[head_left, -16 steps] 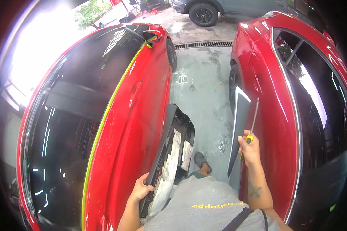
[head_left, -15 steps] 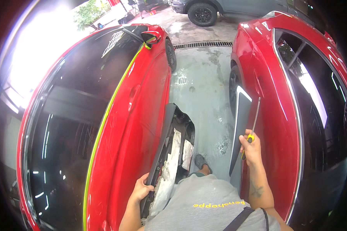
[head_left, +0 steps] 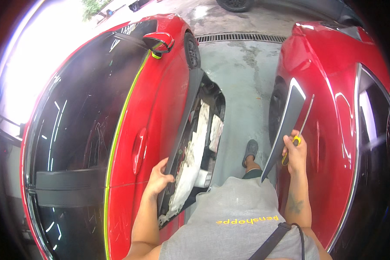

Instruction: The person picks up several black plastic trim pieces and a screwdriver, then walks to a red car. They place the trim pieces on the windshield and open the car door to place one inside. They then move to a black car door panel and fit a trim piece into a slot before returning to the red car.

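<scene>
My left hand (head_left: 159, 178) grips the edge of a long black car door panel (head_left: 182, 134), thumb on its inner side. The panel's back faces me, with white padding (head_left: 195, 151) along it. It stands tilted between my body and the red car on the left. In my right hand (head_left: 295, 151) is a screwdriver (head_left: 307, 118) with a yellow-and-black handle, its shaft pointing up and away. The same hand also holds a long, tapered dark trim piece (head_left: 283, 125) with a pale edge.
A red car (head_left: 147, 108) with yellow-green tape along its window line stands close on the left. Another red car (head_left: 320, 86) is close on the right. Between them runs a grey floor (head_left: 242, 82), crossed by a drain grate (head_left: 242, 37). Farther off, a vehicle's wheel (head_left: 235, 3) shows.
I have moved forward along the left car, a foot stepping ahead. Panel, screwdriver and trim piece have come along, still in the same hands. The view has tipped down.
</scene>
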A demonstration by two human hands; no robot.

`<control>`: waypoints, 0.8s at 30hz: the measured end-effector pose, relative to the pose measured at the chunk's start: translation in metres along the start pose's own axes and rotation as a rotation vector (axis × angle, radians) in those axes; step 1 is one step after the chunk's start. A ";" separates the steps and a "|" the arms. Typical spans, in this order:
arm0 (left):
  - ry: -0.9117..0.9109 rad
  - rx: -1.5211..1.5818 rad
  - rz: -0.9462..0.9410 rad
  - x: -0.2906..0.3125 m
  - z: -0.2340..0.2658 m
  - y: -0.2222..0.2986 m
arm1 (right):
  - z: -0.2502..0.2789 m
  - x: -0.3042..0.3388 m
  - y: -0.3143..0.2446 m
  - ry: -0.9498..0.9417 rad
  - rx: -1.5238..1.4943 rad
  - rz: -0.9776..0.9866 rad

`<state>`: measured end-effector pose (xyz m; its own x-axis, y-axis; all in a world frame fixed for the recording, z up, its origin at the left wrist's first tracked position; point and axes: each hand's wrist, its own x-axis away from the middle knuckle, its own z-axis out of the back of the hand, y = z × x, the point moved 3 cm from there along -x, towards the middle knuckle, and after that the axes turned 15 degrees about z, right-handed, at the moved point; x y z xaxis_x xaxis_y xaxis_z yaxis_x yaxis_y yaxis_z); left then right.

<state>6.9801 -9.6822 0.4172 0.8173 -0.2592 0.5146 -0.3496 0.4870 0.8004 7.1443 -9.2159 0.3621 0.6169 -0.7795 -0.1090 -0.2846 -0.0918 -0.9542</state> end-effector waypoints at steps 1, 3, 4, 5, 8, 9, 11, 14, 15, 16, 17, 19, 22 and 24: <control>0.005 0.022 0.022 -0.014 -0.004 0.026 | -0.010 -0.030 -0.001 -0.014 -0.012 0.009; 0.014 0.043 -0.028 -0.044 -0.011 0.064 | -0.033 -0.091 0.003 -0.036 -0.051 0.042; 0.036 0.037 -0.015 -0.056 -0.015 0.086 | -0.044 -0.117 0.002 -0.040 -0.070 0.053; 0.056 0.031 -0.003 -0.067 -0.021 0.110 | -0.055 -0.142 -0.001 -0.040 -0.091 0.037; 0.110 0.057 -0.024 -0.101 -0.027 0.179 | -0.091 -0.225 -0.024 -0.081 -0.102 0.023; 0.126 0.073 -0.040 -0.111 -0.027 0.202 | -0.102 -0.253 -0.032 -0.096 -0.123 0.026; 0.125 0.105 -0.058 -0.133 -0.031 0.236 | -0.119 -0.301 -0.037 -0.126 -0.168 0.035; 0.142 0.144 -0.112 -0.175 -0.046 0.278 | -0.142 -0.364 -0.040 -0.088 -0.176 0.019; 0.128 0.143 -0.121 -0.194 -0.048 0.281 | -0.148 -0.383 -0.037 -0.070 -0.178 0.016; 0.132 0.091 -0.127 -0.216 -0.052 0.295 | -0.151 -0.405 -0.027 -0.057 -0.193 0.043; 0.155 0.056 -0.128 -0.228 -0.055 0.303 | -0.158 -0.424 -0.024 -0.047 -0.201 0.045; 0.171 -0.011 -0.110 -0.271 -0.058 0.291 | -0.163 -0.463 -0.016 -0.064 -0.163 0.101; 0.203 -0.291 -0.172 -0.315 -0.068 0.334 | -0.173 -0.530 -0.022 -0.075 -0.092 0.203; 0.160 -0.320 -0.111 -0.341 -0.073 0.345 | -0.179 -0.566 -0.020 -0.126 -0.064 0.216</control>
<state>6.6140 -9.3651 0.4950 0.9124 -0.2033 0.3551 -0.1146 0.7061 0.6988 6.6694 -8.8840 0.4929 0.6226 -0.7019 -0.3460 -0.4629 0.0261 -0.8860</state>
